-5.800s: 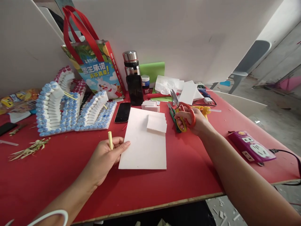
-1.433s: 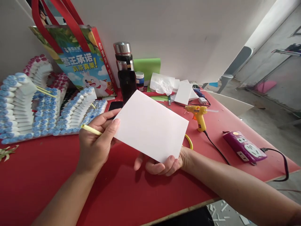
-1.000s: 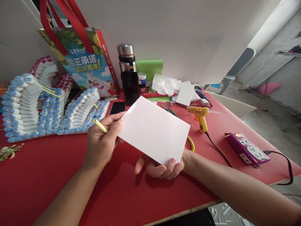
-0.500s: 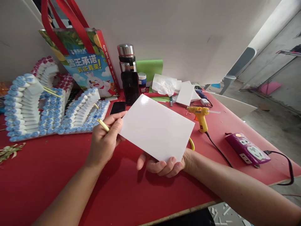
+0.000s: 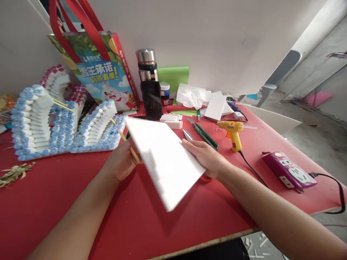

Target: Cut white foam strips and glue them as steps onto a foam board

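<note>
Tilted in the air above the red table is a white rectangular board (image 5: 165, 159), slightly blurred, one corner pointing down toward me. My right hand (image 5: 207, 157) is closed on its right edge, thumb on top. My left hand (image 5: 121, 159) is closed at the board's left edge, its fingertips partly hidden behind the board. A thin pale yellow stick (image 5: 122, 136) runs through this left hand. Beyond the right hand lie a green utility knife (image 5: 204, 135) and a pair of scissors (image 5: 188, 135), their red handle mostly covered by the hand and board.
A yellow glue gun (image 5: 233, 133) and a purple power strip (image 5: 288, 171) lie right, with cords. Blue-and-white built pieces (image 5: 61, 126) stand left before a shopping bag (image 5: 105, 76). Behind are a steel flask (image 5: 146, 65), small white blocks (image 5: 172, 122) and white sheets (image 5: 215, 106).
The board has turned and tipped, its near corner swinging down. My right hand has moved from beneath the near edge to the right edge. The knife, scissors and white blocks have come into sight.
</note>
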`<state>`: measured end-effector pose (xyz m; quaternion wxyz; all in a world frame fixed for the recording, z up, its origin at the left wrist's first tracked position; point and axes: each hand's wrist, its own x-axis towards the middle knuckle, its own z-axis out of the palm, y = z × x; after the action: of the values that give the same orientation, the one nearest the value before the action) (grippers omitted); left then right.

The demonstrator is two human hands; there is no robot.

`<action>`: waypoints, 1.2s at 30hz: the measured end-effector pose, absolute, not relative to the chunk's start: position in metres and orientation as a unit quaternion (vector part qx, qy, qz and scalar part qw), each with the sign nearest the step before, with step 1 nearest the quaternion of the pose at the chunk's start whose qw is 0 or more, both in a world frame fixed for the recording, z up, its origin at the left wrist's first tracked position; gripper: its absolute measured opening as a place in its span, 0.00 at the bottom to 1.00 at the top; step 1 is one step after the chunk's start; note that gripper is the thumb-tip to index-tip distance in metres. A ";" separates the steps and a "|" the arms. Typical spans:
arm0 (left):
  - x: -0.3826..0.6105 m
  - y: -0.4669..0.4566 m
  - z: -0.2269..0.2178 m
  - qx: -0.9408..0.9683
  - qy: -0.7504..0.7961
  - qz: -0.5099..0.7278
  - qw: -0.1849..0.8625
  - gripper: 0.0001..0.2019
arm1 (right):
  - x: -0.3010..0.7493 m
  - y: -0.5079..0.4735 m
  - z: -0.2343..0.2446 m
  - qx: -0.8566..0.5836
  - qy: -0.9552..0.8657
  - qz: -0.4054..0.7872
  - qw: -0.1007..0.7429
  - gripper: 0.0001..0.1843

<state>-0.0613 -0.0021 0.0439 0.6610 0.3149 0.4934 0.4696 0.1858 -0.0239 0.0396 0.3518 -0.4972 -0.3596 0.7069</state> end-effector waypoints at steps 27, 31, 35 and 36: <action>-0.066 -0.006 0.038 0.402 0.466 0.504 0.606 0.10 | 0.199 -0.016 0.030 -0.476 -0.491 0.666 0.298 0.13; -0.065 -0.007 0.040 0.408 0.476 0.497 0.599 0.10 | 0.197 -0.015 0.033 -0.483 -0.484 0.663 0.304 0.13; -0.069 -0.004 0.035 0.428 0.488 0.468 0.600 0.11 | 0.196 -0.015 0.036 -0.502 -0.481 0.645 0.316 0.15; -0.070 -0.003 0.034 0.431 0.493 0.459 0.600 0.12 | 0.196 -0.015 0.037 -0.507 -0.482 0.639 0.320 0.15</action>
<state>-0.0698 -0.0032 0.0340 0.5999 0.4312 0.4932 0.4592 0.1958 -0.0153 0.0373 0.3205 -0.5068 -0.4821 0.6388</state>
